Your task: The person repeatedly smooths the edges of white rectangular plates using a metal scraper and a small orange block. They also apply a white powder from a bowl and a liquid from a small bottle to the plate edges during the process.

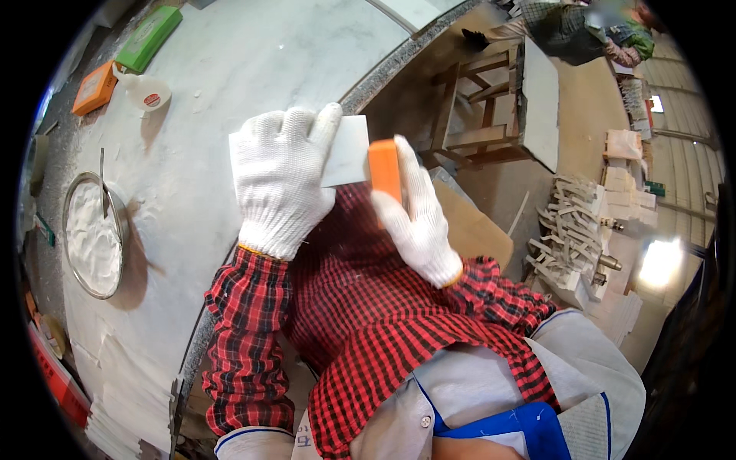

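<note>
A white rectangular tile projects over the stone-edged border of the pale marble-like worktop. My left hand, in a white knit glove, lies across the tile and holds it, hiding much of its left part. In my right hand, gloved the same way, is an orange rectangular block, pinched between thumb and fingers. The block stands upright close by the tile's right edge; whether the two touch, I cannot tell. Red-and-black checked sleeves cover both my forearms.
A metal bowl of white powder, with a thin-handled tool in it, stands at left. Behind it are a white bottle, an orange box and a green box. Thin white slabs lie lower left. A wooden-framed stand is right.
</note>
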Available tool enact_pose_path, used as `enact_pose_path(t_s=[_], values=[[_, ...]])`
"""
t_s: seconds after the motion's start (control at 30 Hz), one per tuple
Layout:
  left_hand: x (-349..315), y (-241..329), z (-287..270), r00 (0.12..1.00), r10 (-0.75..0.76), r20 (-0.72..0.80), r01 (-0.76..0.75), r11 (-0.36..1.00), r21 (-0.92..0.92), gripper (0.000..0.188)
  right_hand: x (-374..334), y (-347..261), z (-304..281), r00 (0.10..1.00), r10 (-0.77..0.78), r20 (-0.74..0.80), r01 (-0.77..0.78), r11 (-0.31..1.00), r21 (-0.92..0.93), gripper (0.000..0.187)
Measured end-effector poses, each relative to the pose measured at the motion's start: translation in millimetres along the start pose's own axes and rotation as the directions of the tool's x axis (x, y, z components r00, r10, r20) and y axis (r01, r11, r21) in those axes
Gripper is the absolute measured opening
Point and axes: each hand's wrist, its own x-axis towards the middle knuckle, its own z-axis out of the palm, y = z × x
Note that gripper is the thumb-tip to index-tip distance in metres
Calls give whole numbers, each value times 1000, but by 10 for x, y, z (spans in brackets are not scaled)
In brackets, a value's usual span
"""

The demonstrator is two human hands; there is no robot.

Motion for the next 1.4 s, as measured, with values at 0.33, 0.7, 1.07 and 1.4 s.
enact_pose_path(t_s=[0.33,0.7,1.07,1.4], values=[[-10,-14,32,999,-2,44,-1,997,79,69,250,592,-30,990,95,-102,-64,958,278,64],[30,20,18,997,6,78,-12,997,74,68,20,67,-56,998,25,60,-35,986,166,73],[6,-24,45,998,11,57,-13,999,31,70,393,89,22,999,-18,-30,23,987,160,68],[-12,224,-305,960,-279,-27,279,960,-10,79,594,103,-533,995,-100,-30,104,982,157,64]])
